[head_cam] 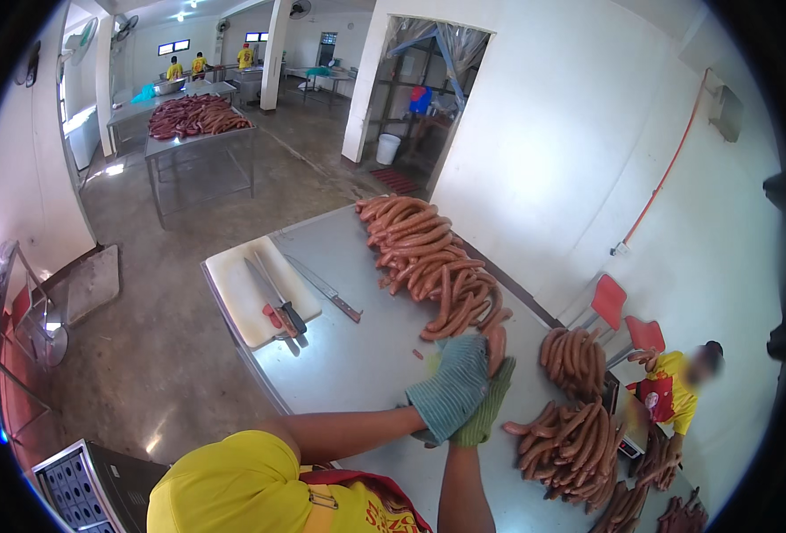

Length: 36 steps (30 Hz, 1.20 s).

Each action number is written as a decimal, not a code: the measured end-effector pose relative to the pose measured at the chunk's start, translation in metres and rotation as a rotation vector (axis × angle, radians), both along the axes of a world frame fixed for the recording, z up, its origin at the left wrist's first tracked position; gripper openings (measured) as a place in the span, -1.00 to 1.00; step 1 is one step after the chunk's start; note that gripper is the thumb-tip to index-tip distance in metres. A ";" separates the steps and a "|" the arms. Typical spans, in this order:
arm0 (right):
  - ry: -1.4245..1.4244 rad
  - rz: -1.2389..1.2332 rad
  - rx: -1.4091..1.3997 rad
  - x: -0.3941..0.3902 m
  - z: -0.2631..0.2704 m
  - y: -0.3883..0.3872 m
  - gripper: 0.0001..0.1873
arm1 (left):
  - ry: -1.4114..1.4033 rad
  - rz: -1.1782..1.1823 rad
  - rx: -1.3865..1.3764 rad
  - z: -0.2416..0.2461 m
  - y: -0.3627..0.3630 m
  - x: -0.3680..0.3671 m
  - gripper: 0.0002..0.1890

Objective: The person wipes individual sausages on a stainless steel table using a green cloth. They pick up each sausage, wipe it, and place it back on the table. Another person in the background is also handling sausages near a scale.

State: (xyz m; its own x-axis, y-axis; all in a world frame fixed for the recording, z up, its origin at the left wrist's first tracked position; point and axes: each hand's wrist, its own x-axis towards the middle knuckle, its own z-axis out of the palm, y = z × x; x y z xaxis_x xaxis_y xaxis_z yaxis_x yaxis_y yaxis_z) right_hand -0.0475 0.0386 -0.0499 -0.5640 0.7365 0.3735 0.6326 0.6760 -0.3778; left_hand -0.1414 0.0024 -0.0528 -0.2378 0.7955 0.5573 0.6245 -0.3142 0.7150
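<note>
My left hand (449,386), in a blue-grey striped knit glove, is bent around a reddish sausage (496,348) at the table's middle. Close against it is my right hand (486,413) in a green knit glove, its fingers stretched alongside that sausage. The left hand partly covers the right, so the right hand's grip is hidden. Just beyond my hands, a long heap of sausages (426,246) runs along the far side of the metal table (346,360). To the right of my hands lie two more piles, a smaller sausage pile (573,363) and a larger one (569,453).
On the left, a white cutting board (233,266) holds a knife (266,283) and a sharpening steel (293,316); another knife (343,306) lies beside it. A co-worker (673,393) is by a scale (633,426) at right. Another sausage-laden table (200,143) stands behind.
</note>
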 end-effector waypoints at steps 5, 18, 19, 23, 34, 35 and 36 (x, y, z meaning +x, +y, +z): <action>-0.132 0.049 0.070 -0.015 -0.023 -0.030 -0.40 | -0.074 -0.010 -0.144 -0.007 -0.020 -0.049 -0.31; -0.204 0.093 0.108 -0.030 -0.005 -0.006 -0.34 | -0.081 -0.176 -0.272 -0.026 -0.032 -0.074 -0.36; -0.185 0.054 0.093 -0.031 0.010 0.012 -0.34 | -0.067 -0.234 -0.259 -0.025 -0.035 -0.068 -0.37; -0.172 -0.076 0.018 -0.023 0.051 0.051 -0.34 | -0.029 -0.515 -0.227 -0.027 -0.039 -0.057 -0.38; -0.487 -0.438 -0.046 0.099 -0.059 0.029 -0.44 | 0.412 -1.032 -0.415 -0.067 -0.041 -0.042 -0.26; -0.166 -0.516 0.073 0.115 -0.071 0.018 -0.53 | 0.674 -1.029 -0.470 -0.064 -0.039 -0.043 -0.20; -0.016 -0.577 0.162 0.136 -0.080 0.006 -0.60 | 0.544 -1.073 -0.403 -0.063 -0.045 -0.044 -0.20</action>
State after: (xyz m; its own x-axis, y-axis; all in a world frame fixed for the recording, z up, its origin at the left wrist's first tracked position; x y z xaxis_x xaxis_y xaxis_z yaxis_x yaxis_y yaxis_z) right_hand 0.0883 0.0447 -0.1303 -0.0959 0.8597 0.5017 0.9194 0.2696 -0.2863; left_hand -0.1854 -0.0423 -0.1160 0.8116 0.5817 0.0541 0.4345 -0.6630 0.6096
